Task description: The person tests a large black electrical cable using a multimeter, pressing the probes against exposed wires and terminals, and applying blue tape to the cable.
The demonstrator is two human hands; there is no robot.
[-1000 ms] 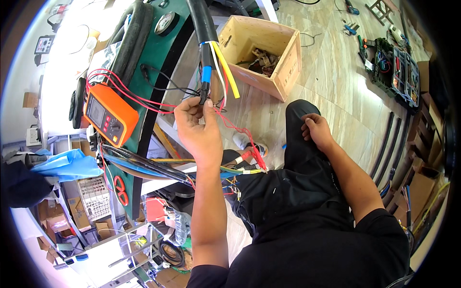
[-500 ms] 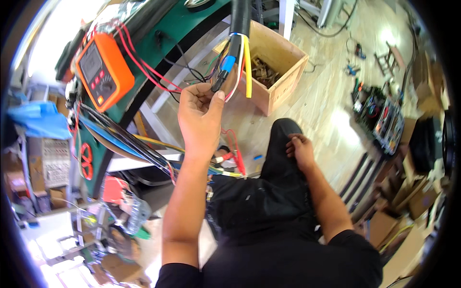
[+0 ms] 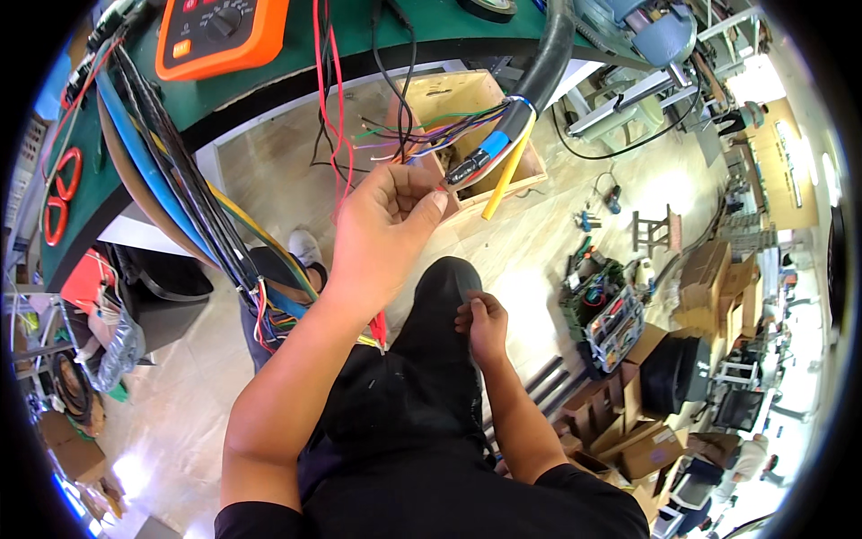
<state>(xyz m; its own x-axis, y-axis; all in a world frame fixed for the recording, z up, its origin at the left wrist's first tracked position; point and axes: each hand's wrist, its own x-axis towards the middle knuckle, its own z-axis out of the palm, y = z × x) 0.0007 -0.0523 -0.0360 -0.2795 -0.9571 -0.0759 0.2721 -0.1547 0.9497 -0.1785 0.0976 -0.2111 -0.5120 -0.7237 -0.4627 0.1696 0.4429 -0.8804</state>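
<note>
My left hand (image 3: pixel 382 229) is raised in front of the bench, thumb and fingers pinched together beside the black-taped tip of a blue-banded lead (image 3: pixel 476 162). What lies between the fingertips is hidden. That lead comes out of a thick black cable (image 3: pixel 543 76), along with a yellow wire (image 3: pixel 508 178) and a fan of thin coloured wires (image 3: pixel 440 133). Red test leads (image 3: pixel 337 117) run down behind my left hand. My right hand (image 3: pixel 485 325) rests on my thigh with its fingers curled, and nothing shows in it.
On the green bench (image 3: pixel 310 58) lie an orange meter (image 3: pixel 220 40) and red-handled scissors (image 3: pixel 61 198). Bundled cables (image 3: pixel 171 171) hang over its edge toward my lap. Beneath the cable end stands a wooden box (image 3: pixel 530 166). An open toolbox (image 3: pixel 603 310) and cartons (image 3: pixel 700 278) occupy the floor at right.
The view has swung, so the meter and bench sit higher in the picture. The thin wires show more spread out over the box. My left hand stays by the taped tip; my right stays on my thigh.
</note>
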